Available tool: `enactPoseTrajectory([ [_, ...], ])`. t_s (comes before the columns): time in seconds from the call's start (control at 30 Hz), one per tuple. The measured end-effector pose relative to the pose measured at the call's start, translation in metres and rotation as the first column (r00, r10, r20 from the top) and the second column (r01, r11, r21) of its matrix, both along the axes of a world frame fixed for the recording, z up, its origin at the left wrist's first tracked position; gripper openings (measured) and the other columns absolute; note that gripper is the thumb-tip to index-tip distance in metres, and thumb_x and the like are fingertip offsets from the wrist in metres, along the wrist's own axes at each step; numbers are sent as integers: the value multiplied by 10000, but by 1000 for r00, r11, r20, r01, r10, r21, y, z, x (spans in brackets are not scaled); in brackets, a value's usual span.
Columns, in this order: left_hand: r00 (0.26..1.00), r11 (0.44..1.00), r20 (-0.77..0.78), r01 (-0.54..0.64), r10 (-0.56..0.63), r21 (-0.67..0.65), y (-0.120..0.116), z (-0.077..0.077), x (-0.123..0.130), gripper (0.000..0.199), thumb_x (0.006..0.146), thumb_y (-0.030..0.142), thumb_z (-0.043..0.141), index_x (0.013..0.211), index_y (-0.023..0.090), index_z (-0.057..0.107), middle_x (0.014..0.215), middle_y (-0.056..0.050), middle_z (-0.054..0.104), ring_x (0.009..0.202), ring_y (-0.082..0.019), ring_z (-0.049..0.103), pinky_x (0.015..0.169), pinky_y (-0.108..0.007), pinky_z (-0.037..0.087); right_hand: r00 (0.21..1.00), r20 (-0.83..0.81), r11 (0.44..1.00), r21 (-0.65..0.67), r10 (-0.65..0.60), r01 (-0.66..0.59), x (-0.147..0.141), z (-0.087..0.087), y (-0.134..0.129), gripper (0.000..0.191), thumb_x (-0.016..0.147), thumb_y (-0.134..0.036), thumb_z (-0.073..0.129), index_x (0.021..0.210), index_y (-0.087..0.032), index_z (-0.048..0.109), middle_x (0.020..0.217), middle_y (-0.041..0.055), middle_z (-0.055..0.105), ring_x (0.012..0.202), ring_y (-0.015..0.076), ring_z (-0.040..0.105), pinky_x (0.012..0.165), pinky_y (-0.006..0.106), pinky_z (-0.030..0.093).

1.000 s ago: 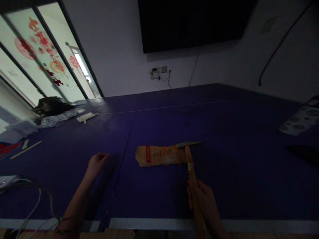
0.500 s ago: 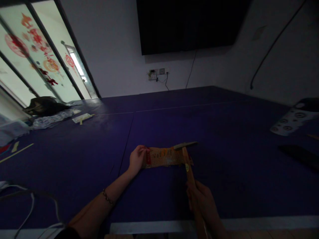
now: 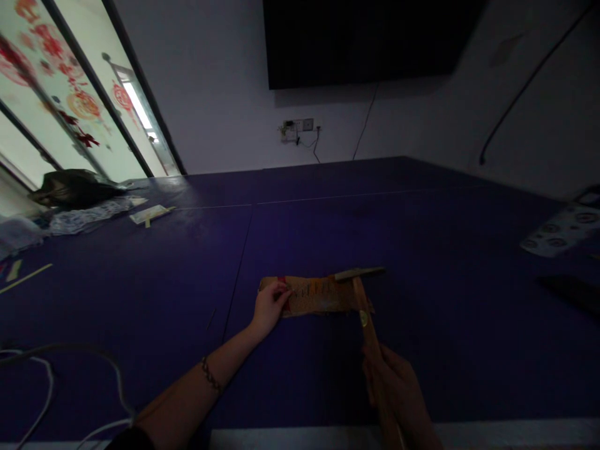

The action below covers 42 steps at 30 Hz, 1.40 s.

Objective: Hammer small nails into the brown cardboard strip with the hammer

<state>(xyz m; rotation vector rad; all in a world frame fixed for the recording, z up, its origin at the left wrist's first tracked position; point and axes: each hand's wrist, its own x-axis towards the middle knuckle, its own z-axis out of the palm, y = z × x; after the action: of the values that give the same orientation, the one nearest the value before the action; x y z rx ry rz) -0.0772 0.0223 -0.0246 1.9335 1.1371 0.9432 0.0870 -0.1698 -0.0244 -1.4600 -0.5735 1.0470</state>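
A strip of brown cardboard [image 3: 319, 304] with a red band near its left end lies on the purple tabletop. Several thin, dark pieces that look like nails [image 3: 315, 288] stand in a row across its middle. My left hand [image 3: 269, 306] rests over the strip's left part, thumb and fingertips pinched together beside the leftmost of them; what is between the tips is too small to make out. My right hand [image 3: 396, 381] is wrapped round the wooden handle of a hammer [image 3: 370, 331]. The hammer's metal head lies over the strip's right upper edge.
On the purple tabletop [image 3: 187, 269], a thin dark sliver [image 3: 211, 319] lies left of the strip. White cables [image 3: 47, 381] curl at the lower left. A small white tray [image 3: 150, 214] and a dark bag [image 3: 77, 187] are farther back. A dark flat object [image 3: 569, 290] lies at right.
My left hand has slid right, from the cardboard's left end to beside the row of thin pieces. The hammer stays over the right end. The whole view has shifted slightly.
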Motion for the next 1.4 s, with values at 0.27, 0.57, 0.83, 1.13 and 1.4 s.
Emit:
enactPoseTrajectory([
  [0.27, 997, 996, -63, -44, 48, 74, -3, 2, -3, 57, 700, 198, 620, 737, 173, 656, 750, -19, 651, 742, -159, 581, 723, -290, 440, 1000, 0, 999, -36, -3, 3, 1, 1, -2, 364, 660, -505, 599, 707, -153, 519, 442, -67, 480, 279, 76, 449, 264, 176, 363],
  [0.57, 995, 991, -69, -57, 66, 118, -6, 6, -2, 76, 721, 190, 606, 753, 149, 661, 745, -28, 646, 713, -146, 575, 684, -269, 441, 999, 40, 999, -42, 0, 1, -1, 6, -1, 358, 676, -502, 576, 605, -163, 483, 427, -71, 462, 275, 67, 446, 264, 164, 348],
  [0.83, 995, 990, -79, -42, 53, 133, -7, 5, -2, 82, 734, 197, 596, 755, 150, 660, 737, -26, 650, 694, -141, 579, 661, -255, 441, 999, 49, 998, -56, 3, -1, 1, 3, 1, 352, 654, -494, 596, 601, -163, 490, 430, -68, 470, 275, 75, 453, 264, 177, 355],
  [1.13, 993, 989, -116, -6, 23, 148, -5, 4, -2, 102, 764, 216, 559, 751, 155, 640, 739, -24, 648, 702, -148, 580, 660, -253, 430, 998, 62, 998, -57, 16, -13, 2, -1, 1, 336, 690, -479, 573, 601, -168, 480, 418, -69, 466, 278, 76, 453, 269, 175, 360],
  [1.4, 990, 990, -139, 7, 13, 143, -6, 5, -3, 113, 766, 243, 555, 733, 163, 627, 708, -6, 635, 677, -139, 575, 632, -231, 418, 996, 81, 998, -66, 24, -18, 2, -1, 1, 319, 696, -474, 561, 672, -162, 500, 444, -68, 478, 292, 76, 453, 279, 180, 362],
])
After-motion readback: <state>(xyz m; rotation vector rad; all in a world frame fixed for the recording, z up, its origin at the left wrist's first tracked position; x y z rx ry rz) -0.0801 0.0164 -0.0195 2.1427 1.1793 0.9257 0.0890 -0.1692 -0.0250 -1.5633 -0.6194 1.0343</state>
